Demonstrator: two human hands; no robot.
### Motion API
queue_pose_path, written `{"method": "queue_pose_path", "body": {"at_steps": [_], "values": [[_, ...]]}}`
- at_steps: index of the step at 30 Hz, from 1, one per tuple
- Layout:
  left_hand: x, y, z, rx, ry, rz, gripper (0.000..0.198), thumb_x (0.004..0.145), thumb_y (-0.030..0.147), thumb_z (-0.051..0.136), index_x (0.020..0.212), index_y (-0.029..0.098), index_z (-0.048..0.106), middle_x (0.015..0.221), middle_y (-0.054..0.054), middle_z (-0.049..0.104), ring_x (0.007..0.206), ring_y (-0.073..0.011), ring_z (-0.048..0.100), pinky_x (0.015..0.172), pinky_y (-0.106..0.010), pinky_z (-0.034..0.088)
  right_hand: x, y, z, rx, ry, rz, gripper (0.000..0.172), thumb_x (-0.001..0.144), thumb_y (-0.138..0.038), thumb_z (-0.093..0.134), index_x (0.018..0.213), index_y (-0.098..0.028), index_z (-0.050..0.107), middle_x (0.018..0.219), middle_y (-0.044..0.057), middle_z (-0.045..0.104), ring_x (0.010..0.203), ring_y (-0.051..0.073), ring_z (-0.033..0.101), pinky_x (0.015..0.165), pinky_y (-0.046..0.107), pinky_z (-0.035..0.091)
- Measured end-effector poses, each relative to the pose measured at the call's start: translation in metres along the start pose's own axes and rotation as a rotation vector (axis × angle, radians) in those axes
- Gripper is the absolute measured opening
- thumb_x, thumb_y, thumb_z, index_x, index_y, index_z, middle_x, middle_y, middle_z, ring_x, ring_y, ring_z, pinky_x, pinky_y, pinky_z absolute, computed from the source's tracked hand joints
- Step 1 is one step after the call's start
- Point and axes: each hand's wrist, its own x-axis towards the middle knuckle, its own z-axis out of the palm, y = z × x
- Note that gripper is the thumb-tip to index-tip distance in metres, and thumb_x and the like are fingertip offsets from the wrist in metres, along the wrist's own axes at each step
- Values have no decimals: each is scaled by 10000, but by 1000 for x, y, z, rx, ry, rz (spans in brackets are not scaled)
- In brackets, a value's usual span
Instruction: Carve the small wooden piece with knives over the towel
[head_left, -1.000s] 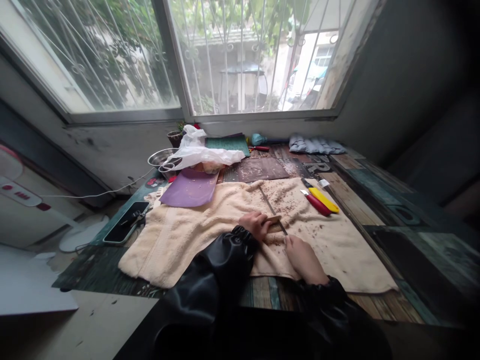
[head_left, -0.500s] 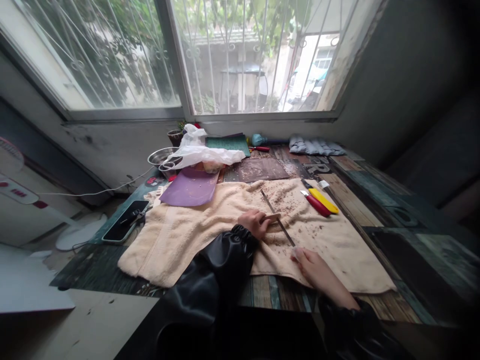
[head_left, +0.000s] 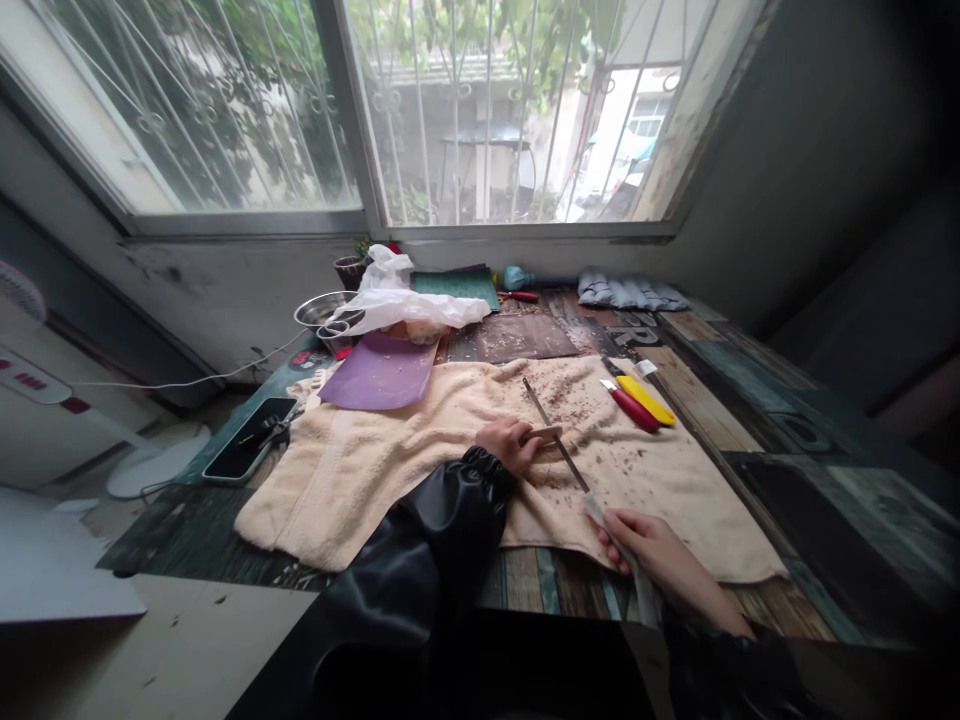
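Note:
My left hand point(head_left: 508, 445) is closed on a small flat piece of wood point(head_left: 545, 433), pinning it over the towel. A long thin file point(head_left: 556, 434) lies slantwise against the wood, its dark blade running up and left past it. The file's pale, wrapped-looking handle point(head_left: 595, 507) is in my right hand point(head_left: 637, 540), whose fingers are closed round it. Under both hands spreads a beige towel point(head_left: 420, 420), sprinkled with brown shavings point(head_left: 574, 405). To the right on the towel are a red-handled knife point(head_left: 634, 408) and a yellow cutter point(head_left: 646, 398).
A purple sheet point(head_left: 380, 372) lies at the towel's back left, near a white plastic bag point(head_left: 420, 312) and a metal bowl point(head_left: 306, 312). A phone point(head_left: 249, 442) rests left. Behind are a green mat point(head_left: 457, 287) and a grey padded bundle point(head_left: 630, 292).
My right hand has shifted back and right along the file's handle, so more of the handle shows. The left hand and wood stay almost where they were.

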Motion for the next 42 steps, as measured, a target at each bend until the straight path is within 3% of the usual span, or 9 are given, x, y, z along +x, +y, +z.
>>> {"method": "queue_pose_path", "body": {"at_steps": [11, 17, 23, 31, 42], "values": [[1, -3, 4, 5, 16, 16, 178, 729, 346, 523, 804, 218, 621, 804, -28, 588, 760, -135, 522, 661, -239, 400, 1, 4, 0, 98, 29, 11, 377, 642, -519, 531, 612, -144, 541, 537, -14, 524, 456, 73, 462, 462, 200, 390], [1, -8, 13, 23, 33, 30, 216, 724, 398, 507, 807, 231, 617, 806, -12, 598, 775, -141, 529, 668, -244, 401, -4, -2, 6, 123, 91, -1, 347, 641, -468, 560, 809, -165, 568, 634, 10, 599, 549, 114, 555, 569, 243, 466], [1, -10, 18, 41, 60, 52, 223, 726, 406, 498, 808, 234, 613, 791, -4, 606, 773, -142, 537, 676, -249, 404, -2, -5, 16, -3, 137, -67, 347, 621, -482, 559, 724, -151, 566, 583, 10, 580, 526, 121, 553, 506, 232, 456], [-1, -1, 4, -12, 15, 38, 212, 741, 382, 498, 782, 218, 626, 769, -26, 592, 745, -138, 526, 654, -242, 398, 8, -16, 25, -315, 272, -134, 325, 700, -448, 447, 642, -155, 577, 562, 30, 607, 502, 132, 561, 505, 228, 434], [-2, 5, -3, -16, -8, -1, 234, 763, 376, 478, 770, 193, 624, 774, -44, 579, 740, -142, 511, 645, -246, 381, 16, -14, 27, -496, 385, -178, 319, 740, -403, 381, 699, -167, 592, 591, 27, 622, 513, 130, 551, 517, 224, 387]]}}
